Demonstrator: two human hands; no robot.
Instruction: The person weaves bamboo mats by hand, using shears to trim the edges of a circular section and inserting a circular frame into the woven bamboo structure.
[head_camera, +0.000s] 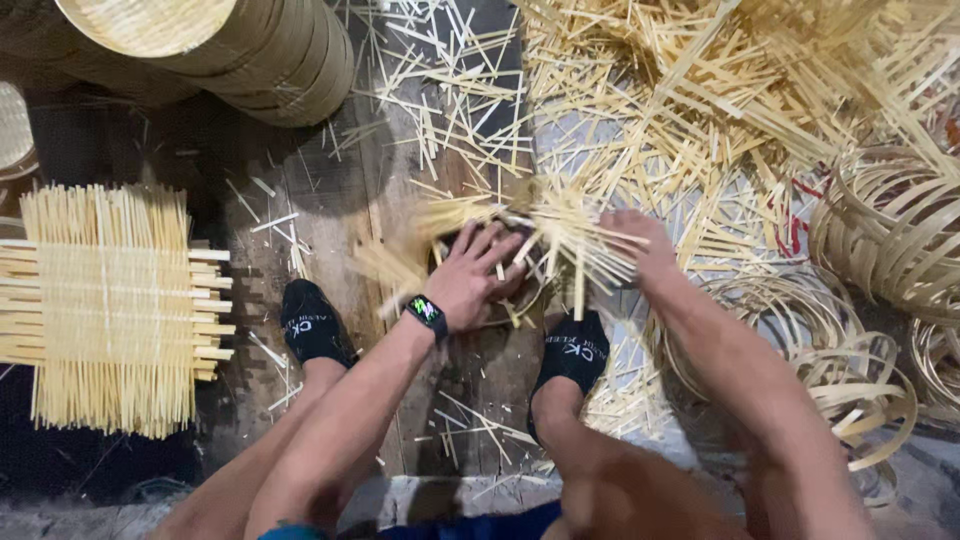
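Pressing down on a half-woven bamboo mat (520, 240), both hands are busy at the centre of the wooden floor (330, 190), just beyond the two black-socked feet (312, 322). The mat's loose strip ends splay out in every direction, blurred with movement. The left hand (472, 272) lies spread, palm down, fingers (497, 247) fanned flat across the weave, a dark watch (427, 313) on its wrist. The right hand (632, 240) sits at the mat's right edge among the upright strips; it is partly buried in them, and I cannot tell whether it is closed on any.

Out to the left, a finished square woven mat (110, 305) rests flat, its fringe sticking out on all sides. Far left, a stack of round bamboo trays (255, 50) lies on its side. Far and to the right, a big heap of loose bamboo strips (700, 90) sprawls over the floor, with more scattered slivers running toward the centre. On the right, coiled bamboo hoops (880, 235) pile up just beside the right forearm.
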